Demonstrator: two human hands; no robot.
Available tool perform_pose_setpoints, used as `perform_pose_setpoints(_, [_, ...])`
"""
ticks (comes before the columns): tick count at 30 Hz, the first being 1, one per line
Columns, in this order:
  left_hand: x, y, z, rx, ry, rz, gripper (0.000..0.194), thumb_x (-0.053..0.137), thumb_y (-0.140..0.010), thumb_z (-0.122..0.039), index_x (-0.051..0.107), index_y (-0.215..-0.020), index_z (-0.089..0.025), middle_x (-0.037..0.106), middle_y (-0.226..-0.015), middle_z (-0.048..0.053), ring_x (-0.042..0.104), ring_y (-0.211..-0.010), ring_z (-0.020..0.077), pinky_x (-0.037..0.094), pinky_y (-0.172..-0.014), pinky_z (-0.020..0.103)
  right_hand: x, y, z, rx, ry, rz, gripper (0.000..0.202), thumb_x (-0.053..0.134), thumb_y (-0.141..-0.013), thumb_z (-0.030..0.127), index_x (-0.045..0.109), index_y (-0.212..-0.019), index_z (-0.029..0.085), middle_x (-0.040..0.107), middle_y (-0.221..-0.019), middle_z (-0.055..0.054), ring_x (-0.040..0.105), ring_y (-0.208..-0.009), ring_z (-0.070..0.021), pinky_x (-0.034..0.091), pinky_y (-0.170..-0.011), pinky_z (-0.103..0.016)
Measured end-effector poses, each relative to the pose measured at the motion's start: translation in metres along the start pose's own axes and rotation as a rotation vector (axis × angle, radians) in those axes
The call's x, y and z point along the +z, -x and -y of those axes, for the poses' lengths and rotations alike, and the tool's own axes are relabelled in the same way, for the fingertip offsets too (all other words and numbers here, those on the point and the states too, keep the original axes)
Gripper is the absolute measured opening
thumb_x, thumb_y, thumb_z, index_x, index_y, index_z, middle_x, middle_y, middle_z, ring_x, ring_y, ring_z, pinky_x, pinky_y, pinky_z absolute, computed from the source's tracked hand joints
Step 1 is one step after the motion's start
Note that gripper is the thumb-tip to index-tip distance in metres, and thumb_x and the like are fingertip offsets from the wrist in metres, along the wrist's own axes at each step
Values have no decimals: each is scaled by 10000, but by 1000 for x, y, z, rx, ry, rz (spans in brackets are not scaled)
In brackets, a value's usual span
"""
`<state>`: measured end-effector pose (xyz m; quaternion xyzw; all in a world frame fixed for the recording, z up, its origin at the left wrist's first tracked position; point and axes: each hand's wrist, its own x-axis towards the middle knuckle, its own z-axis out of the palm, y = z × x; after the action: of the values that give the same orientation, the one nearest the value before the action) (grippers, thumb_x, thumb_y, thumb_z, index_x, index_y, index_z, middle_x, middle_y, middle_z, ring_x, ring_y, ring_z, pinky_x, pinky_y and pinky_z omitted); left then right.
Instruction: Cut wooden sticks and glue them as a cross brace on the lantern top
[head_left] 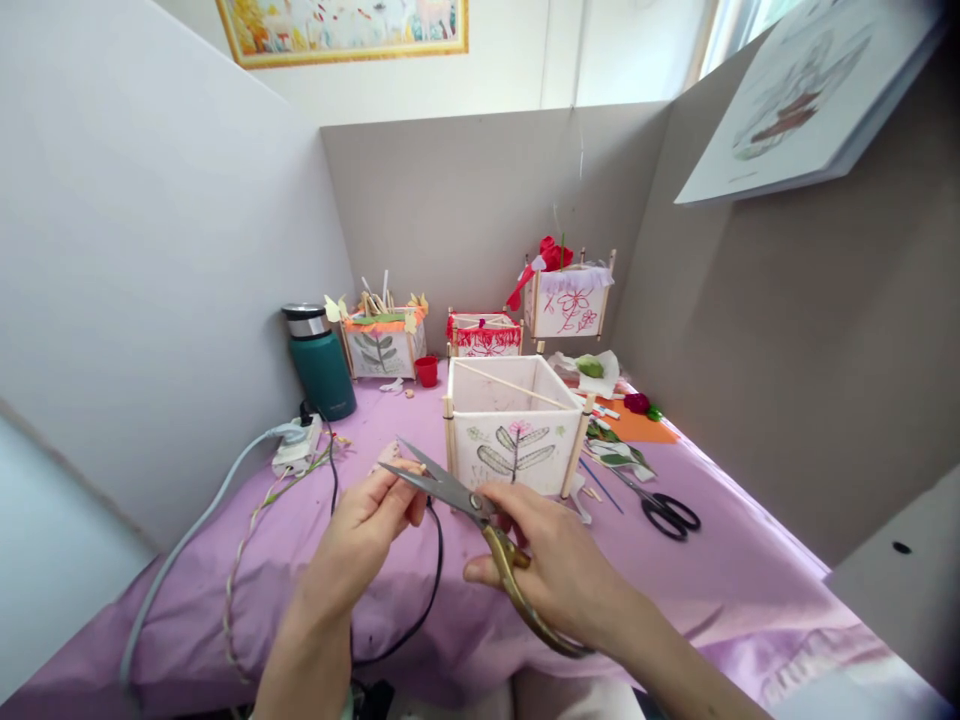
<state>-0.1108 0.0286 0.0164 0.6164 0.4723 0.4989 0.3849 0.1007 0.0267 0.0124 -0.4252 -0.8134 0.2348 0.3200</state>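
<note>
My right hand [551,560] grips gold-handled scissors [480,515], whose grey blades are parted and point left toward my left hand [371,520]. My left hand pinches a small pale scrap [388,458] right at the blade tips; I cannot tell what the scrap is. Just behind both hands stands a white paper lantern box [514,425] with wooden corner sticks and a leaf-and-flower drawing on its front.
On the purple cloth [735,580] lie black-handled scissors [667,512], paper scraps, an orange sheet [637,425], a teal flask [321,362], a power strip [296,440] with cables and a red cup [427,371]. Three decorated lanterns stand at the back. Grey partitions wall three sides.
</note>
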Motion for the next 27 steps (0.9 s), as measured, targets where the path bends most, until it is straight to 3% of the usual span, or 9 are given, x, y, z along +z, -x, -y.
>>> perform_pose_setpoints(9, [-2, 0, 10, 68, -22, -15, 226, 506, -889, -387, 598, -828, -190, 459, -675, -23, 406, -629, 100, 327, -574, 215, -4, 2, 2, -28, -39, 31, 409, 740, -722, 414, 583, -1053, 233, 608, -865, 15, 519, -733, -149, 385, -657, -263])
perform_pose_setpoints(18, [1, 2, 1, 78, -113, -49, 282, 509, -881, -397, 558, -703, -184, 391, -602, -40, 363, -571, 97, 279, -514, 220, -2, 3, 0, -43, 30, -15, 388, 695, -755, 452, 583, -1053, 231, 621, -867, -9, 536, -752, -164, 381, -656, -268])
perform_pose_setpoints(23, [4, 3, -3, 104, -149, -82, 222, 537, -862, -374, 642, -798, -189, 442, -597, -30, 402, -575, 113, 308, -531, 234, -2, 2, -3, -62, -37, 3, 261, 645, -804, 440, 591, -908, 208, 562, -694, 30, 475, -613, -120, 346, -584, -239])
perform_pose_setpoints(27, [7, -1, -4, 108, -76, -59, 226, 517, -877, -367, 633, -803, -188, 461, -611, -25, 416, -586, 113, 310, -536, 235, -5, 1, -3, -19, -145, 73, 307, 649, -791, 463, 598, -956, 210, 498, -629, 56, 417, -557, -100, 328, -529, -216])
